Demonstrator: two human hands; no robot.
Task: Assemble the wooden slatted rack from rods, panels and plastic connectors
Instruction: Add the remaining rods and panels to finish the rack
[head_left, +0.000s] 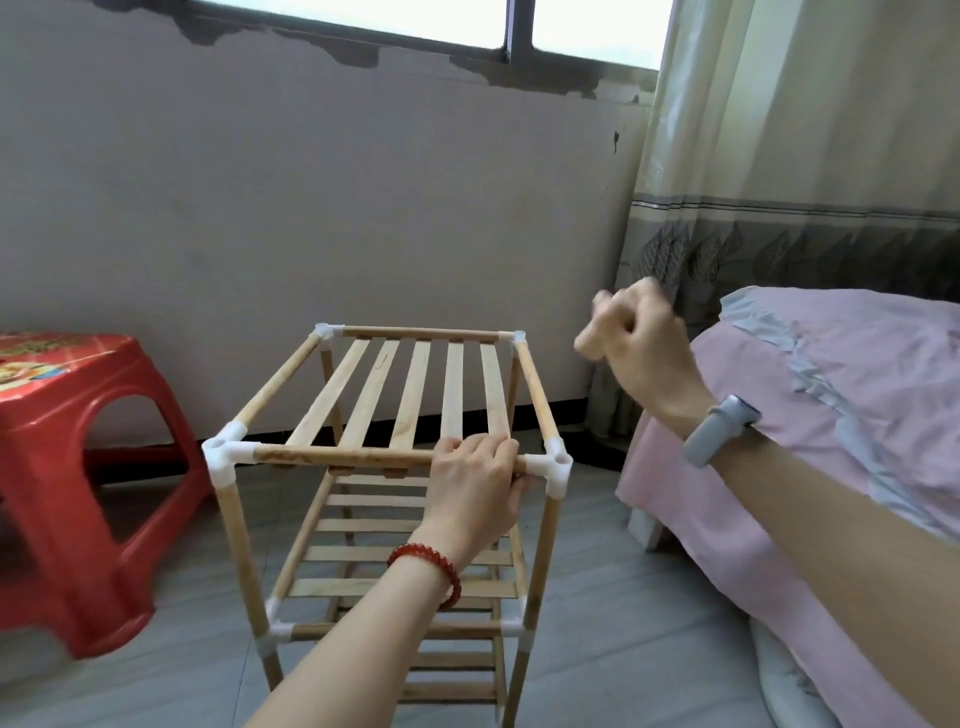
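Hands differ: left hand (475, 486) grips the rack (384, 467)'s front top rod (343, 456), right hand (636, 327) makes an empty fist above it; the rack looks nearly finished.

head cam | looks forward and down | close above rack (395, 447) | single view

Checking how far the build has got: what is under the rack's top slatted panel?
Under the top slatted panel two lower slatted shelves show. The left hand and forearm cover part of them.
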